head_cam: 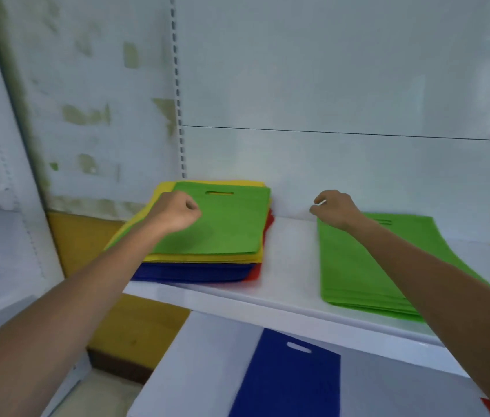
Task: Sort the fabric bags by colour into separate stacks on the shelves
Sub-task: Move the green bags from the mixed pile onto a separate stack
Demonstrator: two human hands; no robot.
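Sorting looks early: a green fabric bag stack lies at the white shelf's right end, the mixed-colour bag pile left under the left hand, fingers curled, grip unclear; right hand loosely curled, empty.

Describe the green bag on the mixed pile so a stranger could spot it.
On the upper white shelf, find the mixed stack of yellow, blue and red bags at its left end. The green bag lies alone on top, handle slot toward the wall; the other green bags form an all-green stack farther right.
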